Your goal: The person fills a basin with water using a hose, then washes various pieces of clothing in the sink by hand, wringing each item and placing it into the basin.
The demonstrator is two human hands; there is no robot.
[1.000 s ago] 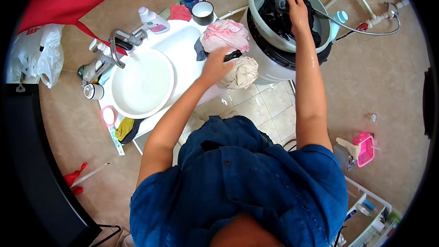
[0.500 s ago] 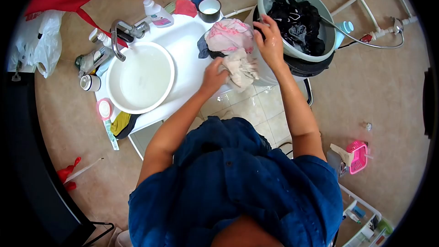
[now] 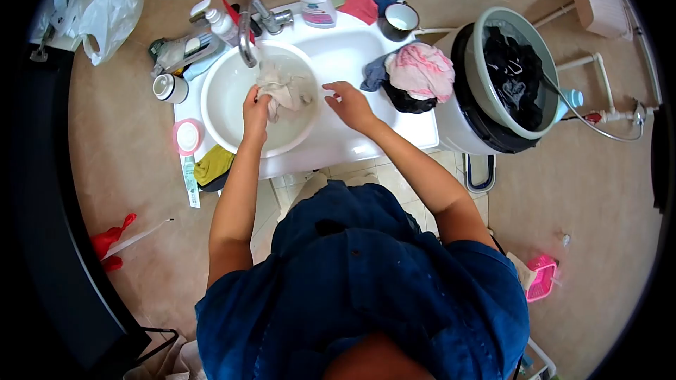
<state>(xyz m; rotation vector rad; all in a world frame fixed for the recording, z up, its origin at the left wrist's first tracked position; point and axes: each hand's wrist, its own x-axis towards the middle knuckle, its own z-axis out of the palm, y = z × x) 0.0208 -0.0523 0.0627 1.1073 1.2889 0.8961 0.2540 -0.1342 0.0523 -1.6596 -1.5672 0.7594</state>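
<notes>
My left hand point(image 3: 255, 114) grips the beige cloth point(image 3: 282, 93), which hangs over and partly in the cloudy water of the white basin point(image 3: 213, 121). Just right of the basin's rim, my right hand point(image 3: 350, 105) is held with its fingers apart and nothing in it. The basin stands in the white sink point(image 3: 345, 49) under the metal faucet point(image 3: 246, 34). On the sink's right part lie a pink and white cloth point(image 3: 422, 72), a grey-blue cloth point(image 3: 376, 73) and a black cloth point(image 3: 408, 101), bunched together.
Black wet clothes point(image 3: 515, 74) fill a grey-green tub point(image 3: 486, 70) at the right. Behind the sink stand a detergent bottle point(image 3: 318, 5) and an enamel mug point(image 3: 400, 20). A yellow-green cloth point(image 3: 213, 165) lies at the front left corner, a pink basket point(image 3: 542, 278) on the floor.
My left hand has carried the beige cloth from beside the pink cloth to the basin. My right hand has left the tub and moved left. The view has shifted left.
</notes>
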